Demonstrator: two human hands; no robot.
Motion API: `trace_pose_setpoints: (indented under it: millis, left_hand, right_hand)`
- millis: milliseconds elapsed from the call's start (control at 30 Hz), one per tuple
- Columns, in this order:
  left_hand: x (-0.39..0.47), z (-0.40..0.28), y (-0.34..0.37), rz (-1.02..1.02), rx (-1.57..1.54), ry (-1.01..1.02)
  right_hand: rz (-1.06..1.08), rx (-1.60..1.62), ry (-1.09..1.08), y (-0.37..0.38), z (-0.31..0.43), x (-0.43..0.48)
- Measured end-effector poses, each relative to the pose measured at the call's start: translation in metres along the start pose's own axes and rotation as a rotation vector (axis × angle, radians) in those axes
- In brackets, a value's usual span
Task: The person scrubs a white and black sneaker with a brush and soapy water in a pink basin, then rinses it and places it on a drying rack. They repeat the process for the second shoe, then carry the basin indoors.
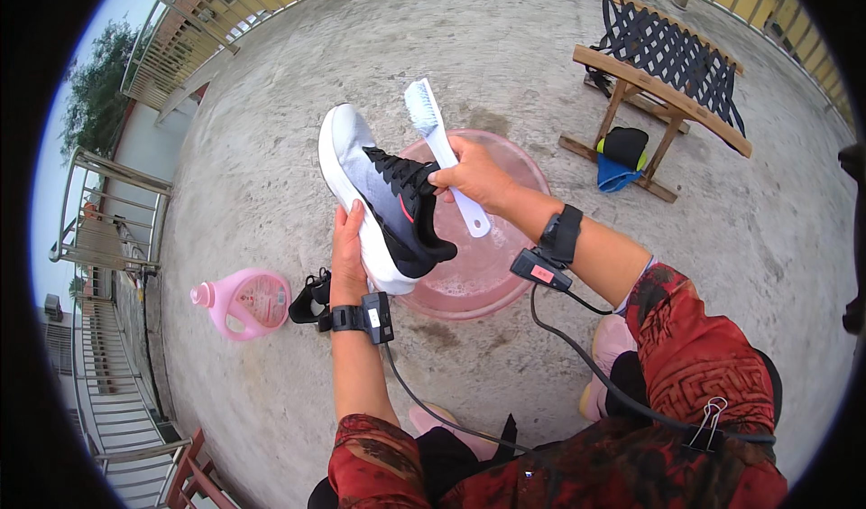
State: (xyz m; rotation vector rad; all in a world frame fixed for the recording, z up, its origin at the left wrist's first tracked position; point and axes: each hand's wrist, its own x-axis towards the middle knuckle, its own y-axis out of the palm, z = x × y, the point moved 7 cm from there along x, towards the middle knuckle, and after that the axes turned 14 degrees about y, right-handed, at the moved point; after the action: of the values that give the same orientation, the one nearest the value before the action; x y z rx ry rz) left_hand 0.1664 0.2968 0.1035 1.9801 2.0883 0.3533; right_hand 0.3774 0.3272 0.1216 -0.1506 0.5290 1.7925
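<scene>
My left hand (350, 248) grips a running shoe (396, 187) by its thick white sole. The shoe fades from white at the toe to grey and black at the heel, with black laces and a small red stripe. In my right hand (473, 177) is a white plastic scrub brush (450, 153), bristles up and facing left. My right fingertips also meet the shoe's tongue. The brush's bristles are apart from the shoe. Beneath both hands a round pink basin (517, 164) holds water with some suds; the shoe and right hand hide part of it.
A pink detergent jug (243, 304) lies on the concrete floor (270, 137) at left. Beside it is a black shoe (311, 299), partly hidden by my wrist. A wooden folding stool (663, 96) with woven black straps stands at upper right. Cables (582, 353) run from both wrist devices.
</scene>
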Motion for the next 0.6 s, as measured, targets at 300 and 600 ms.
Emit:
trace_pose_setpoints:
  millis: [300, 600]
  left_hand:
    - [-0.029, 0.024, 0.048, 0.132, -0.375, -0.408]
    - [-0.024, 0.051, 0.019, 0.175, -0.115, -0.354]
  right_hand:
    - [-0.376, -0.951, -0.551, 0.012, 0.036, -0.031]
    - [-0.065, -0.613, -0.22, 0.013, 0.028, -0.006]
